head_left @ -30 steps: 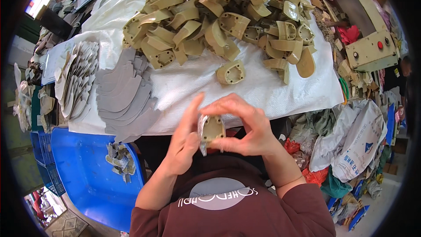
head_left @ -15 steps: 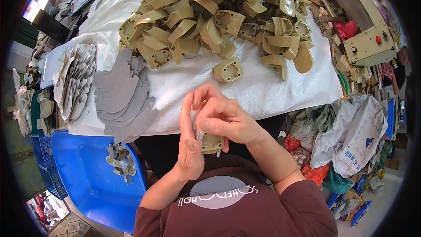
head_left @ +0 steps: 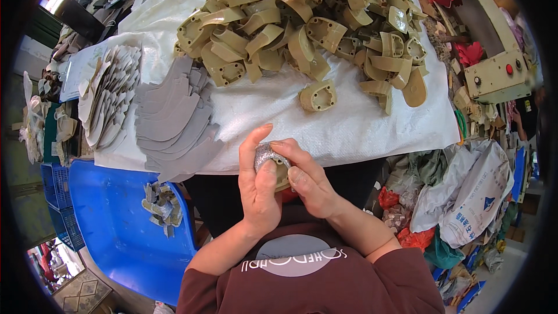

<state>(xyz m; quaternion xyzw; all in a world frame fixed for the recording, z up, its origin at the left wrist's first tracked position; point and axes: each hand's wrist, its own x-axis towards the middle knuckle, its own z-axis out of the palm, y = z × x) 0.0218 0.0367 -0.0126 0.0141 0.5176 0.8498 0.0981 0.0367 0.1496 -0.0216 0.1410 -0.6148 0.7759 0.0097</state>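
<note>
**Khaki block held between left hand and right hand**

Nearest is the person's maroon shirt. Just beyond it, in the middle, both hands hold the block in front of the near edge of the worktop. The left hand's fingers are clamped on its left side, thumb over the block and index finger pointing up; the right hand's fingers are clamped on it from the right. Glittery silver material lies against the block's far left side, touching both hands.

At near left, a blue tub holds scraps. On the right lies a white sack.

Farther off, the white-covered worktop carries overlapping grey pieces on the left, with paler pieces farther left. A loose khaki part sits just near of a large heap of similar parts. At far right stands a control box with a red button.
</note>
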